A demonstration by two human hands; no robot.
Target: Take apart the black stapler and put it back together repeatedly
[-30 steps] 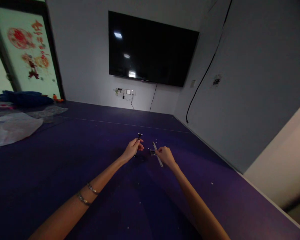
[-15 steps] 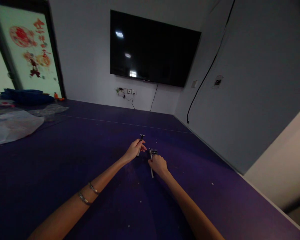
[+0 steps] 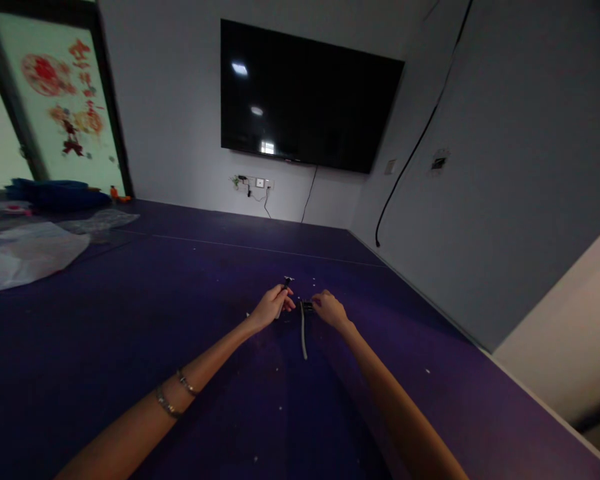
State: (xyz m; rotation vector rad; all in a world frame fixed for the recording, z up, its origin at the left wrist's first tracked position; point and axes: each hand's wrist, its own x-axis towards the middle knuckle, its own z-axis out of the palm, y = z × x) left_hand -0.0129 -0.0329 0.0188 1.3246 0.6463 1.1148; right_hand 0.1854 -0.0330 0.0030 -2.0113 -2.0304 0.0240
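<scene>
My left hand (image 3: 271,307) is closed around a small tool (image 3: 287,282) with a dark neck, a pale handle and a T-shaped tip that points away from me. Just to its right, a small black block (image 3: 307,307) with bars or slots lies on the purple surface. A thin pale grey cable-like strip (image 3: 303,337) runs from the block towards me. My right hand (image 3: 330,311) has its fingertips pinched at the block's right edge; the fingers partly hide it. Between the tool and the block there is a narrow gap.
Small white bits (image 3: 314,283) are scattered on the purple surface (image 3: 205,387). Clear plastic sheeting (image 3: 35,257) and a dark blue cloth bundle (image 3: 55,193) lie at the left. A television (image 3: 310,97) hangs on the wall, and a black cable (image 3: 410,167) hangs at the right.
My right hand has let go of the pale strip and shifted up and right to the black block's edge. My left hand, still holding the tool, has dropped slightly.
</scene>
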